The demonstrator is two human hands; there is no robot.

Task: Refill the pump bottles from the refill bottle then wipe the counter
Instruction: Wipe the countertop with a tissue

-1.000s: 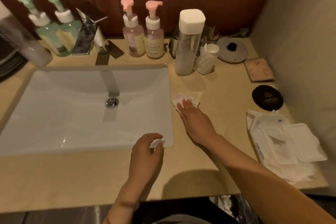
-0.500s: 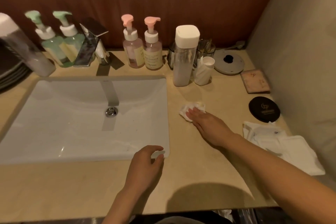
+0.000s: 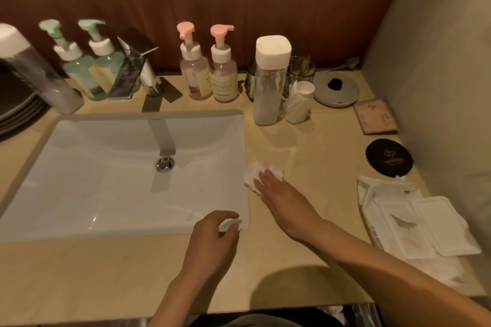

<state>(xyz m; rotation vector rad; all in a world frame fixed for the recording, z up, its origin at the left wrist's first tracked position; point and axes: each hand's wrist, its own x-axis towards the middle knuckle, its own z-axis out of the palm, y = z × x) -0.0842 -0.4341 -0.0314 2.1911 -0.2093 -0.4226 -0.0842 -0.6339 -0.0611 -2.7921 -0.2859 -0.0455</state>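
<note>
I am pressing a crumpled white wipe (image 3: 261, 171) flat onto the counter (image 3: 326, 167) with my right hand (image 3: 281, 200), fingers straight and close together on top of it. The wipe is lying just beside the right rim of the sink (image 3: 79, 194), its left edge touching that rim. Bare counter is stretching right of the wipe toward a black round compact (image 3: 389, 158) and an opened pack of wipes (image 3: 414, 223), and back toward the refill bottle (image 3: 269, 82) with a small white bottle (image 3: 299, 102) just beside it. Two pink pump bottles (image 3: 224, 71) are standing behind the sink's far right corner, and two green pump bottles (image 3: 77, 61) are standing left of the faucet (image 3: 132, 71).

My left hand (image 3: 212, 236) is curling over the sink's near right corner; I cannot tell whether the fingers are pinching something white or only framing the basin. A tall bottle (image 3: 34, 69) and stacked plates (image 3: 16, 109) are being cut off at the left edge. My right forearm is hiding part of the counter's near edge.
</note>
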